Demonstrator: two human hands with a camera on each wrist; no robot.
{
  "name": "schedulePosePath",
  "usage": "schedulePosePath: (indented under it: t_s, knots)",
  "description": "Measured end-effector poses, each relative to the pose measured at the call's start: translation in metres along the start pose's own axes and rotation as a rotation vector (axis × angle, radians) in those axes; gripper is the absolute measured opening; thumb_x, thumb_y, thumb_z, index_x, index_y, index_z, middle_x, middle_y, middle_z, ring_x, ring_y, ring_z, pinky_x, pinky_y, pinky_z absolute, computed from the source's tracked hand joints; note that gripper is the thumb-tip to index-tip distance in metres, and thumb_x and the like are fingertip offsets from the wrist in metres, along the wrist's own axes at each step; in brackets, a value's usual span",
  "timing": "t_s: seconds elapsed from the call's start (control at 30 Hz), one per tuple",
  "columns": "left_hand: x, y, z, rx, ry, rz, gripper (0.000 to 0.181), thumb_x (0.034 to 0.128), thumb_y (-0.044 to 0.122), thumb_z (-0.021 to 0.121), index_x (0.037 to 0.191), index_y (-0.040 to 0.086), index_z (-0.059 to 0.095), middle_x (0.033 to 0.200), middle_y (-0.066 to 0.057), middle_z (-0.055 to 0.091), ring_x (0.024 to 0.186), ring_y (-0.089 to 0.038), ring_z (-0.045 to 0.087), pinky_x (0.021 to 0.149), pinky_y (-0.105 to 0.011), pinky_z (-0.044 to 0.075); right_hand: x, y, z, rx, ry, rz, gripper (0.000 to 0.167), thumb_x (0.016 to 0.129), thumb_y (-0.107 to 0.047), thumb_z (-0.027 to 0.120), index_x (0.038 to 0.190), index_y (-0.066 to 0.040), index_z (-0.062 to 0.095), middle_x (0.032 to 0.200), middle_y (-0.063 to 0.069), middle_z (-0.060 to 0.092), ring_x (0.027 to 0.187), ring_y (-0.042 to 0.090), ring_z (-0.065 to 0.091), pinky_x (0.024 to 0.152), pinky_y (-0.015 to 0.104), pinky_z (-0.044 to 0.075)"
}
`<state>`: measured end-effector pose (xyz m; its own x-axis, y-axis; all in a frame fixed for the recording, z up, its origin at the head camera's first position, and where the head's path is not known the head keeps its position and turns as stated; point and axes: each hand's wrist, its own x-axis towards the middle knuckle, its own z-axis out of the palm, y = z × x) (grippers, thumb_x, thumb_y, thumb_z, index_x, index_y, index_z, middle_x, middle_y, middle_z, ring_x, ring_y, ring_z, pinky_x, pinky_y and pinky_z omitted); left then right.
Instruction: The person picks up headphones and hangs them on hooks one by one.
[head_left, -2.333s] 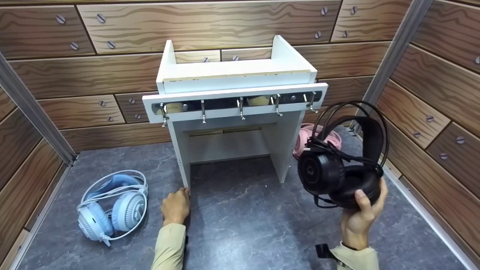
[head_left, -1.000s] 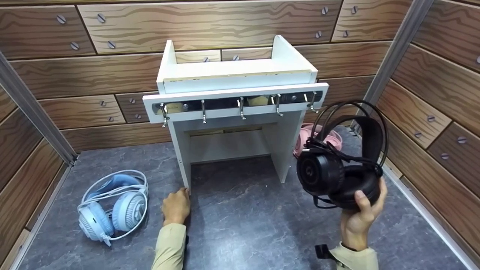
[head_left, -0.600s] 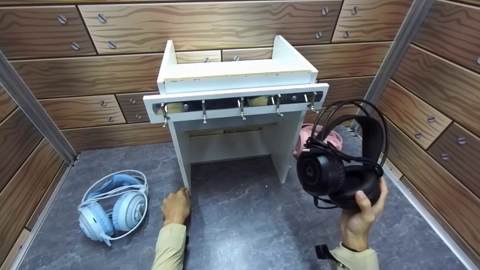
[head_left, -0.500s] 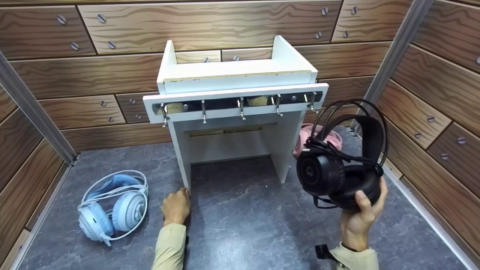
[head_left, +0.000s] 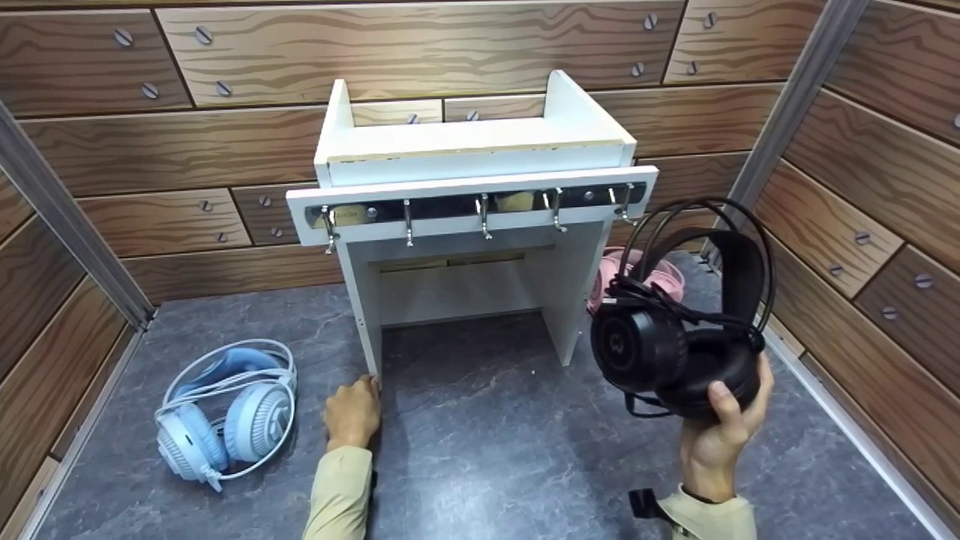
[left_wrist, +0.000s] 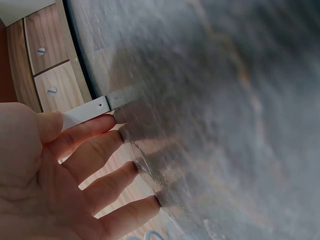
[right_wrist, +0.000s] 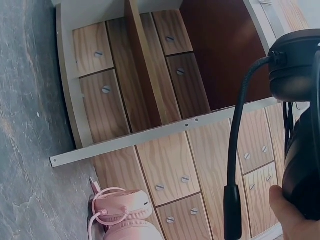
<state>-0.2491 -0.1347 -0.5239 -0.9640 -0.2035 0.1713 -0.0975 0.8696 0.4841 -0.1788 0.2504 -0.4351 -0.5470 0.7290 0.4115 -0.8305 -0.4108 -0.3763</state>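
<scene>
My right hand (head_left: pixel 724 431) holds a black headset (head_left: pixel 637 349) by one ear cup, above the floor at the right. Its headband points up, and its cable is bundled around it. In the right wrist view, its microphone boom (right_wrist: pixel 232 200) hangs down beside the cups. My left hand (head_left: pixel 352 412) is down at the foot of a white shelf unit (head_left: pixel 480 180). In the left wrist view, thumb and index finger pinch the unit's side panel (left_wrist: pixel 87 112), while the other fingertips touch the dark surface. A row of metal hooks (head_left: pixel 484 217) runs across the unit's front board.
A light blue headset (head_left: pixel 259 424) lies on the dark marbled surface (head_left: pixel 480 457) at the left. Behind the black headset, a pink headset (head_left: pixel 664 281) lies partly hidden beside the shelf unit. Wood-patterned walls (head_left: pixel 435 45) enclose the back and both sides.
The black headset has shifted very slightly left in my right hand. My left hand stays at the shelf unit's foot, and the other things have not moved.
</scene>
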Motion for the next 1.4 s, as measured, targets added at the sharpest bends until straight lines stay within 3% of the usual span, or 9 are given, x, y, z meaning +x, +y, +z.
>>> schedulePosePath:
  t_s: [0.23,1.1,1.4]
  knots:
    - [-0.0008,-0.0006,-0.0001,0.003,0.037,0.030,0.026,0.1030,0.020,0.056,0.107,0.001,0.074,0.093,-0.032,0.070,0.081,-0.059,0.065,0.065,-0.065,0.051,-0.0007,0.0010,0.0020,-0.008,-0.010,-0.010,0.058,0.072,0.007,0.057,0.130,0.002,0.058,0.119,0.025,0.057,0.092,0.027,0.062,0.074,0.030,0.056]
    - [-0.0005,-0.0003,-0.0004,-0.003,0.036,0.019,0.027,0.1030,0.021,0.056,0.109,0.002,0.074,0.095,-0.032,0.070,0.083,-0.059,0.065,0.066,-0.066,0.051,-0.0036,0.0035,0.0035,-0.037,-0.020,-0.008,0.060,0.072,0.007,0.057,0.131,0.001,0.059,0.120,0.024,0.057,0.091,0.026,0.062,0.076,0.030,0.055]
    - [-0.0021,-0.0015,-0.0013,-0.003,0.046,0.052,0.027,0.1033,0.020,0.055,0.108,0.002,0.073,0.093,-0.032,0.070,0.080,-0.059,0.065,0.064,-0.065,0.051,-0.0071,0.0036,0.0039,-0.064,-0.042,0.017,0.061,0.073,0.009,0.056,0.133,0.001,0.056,0.126,0.025,0.053,0.099,0.028,0.059,0.080,0.030,0.055]
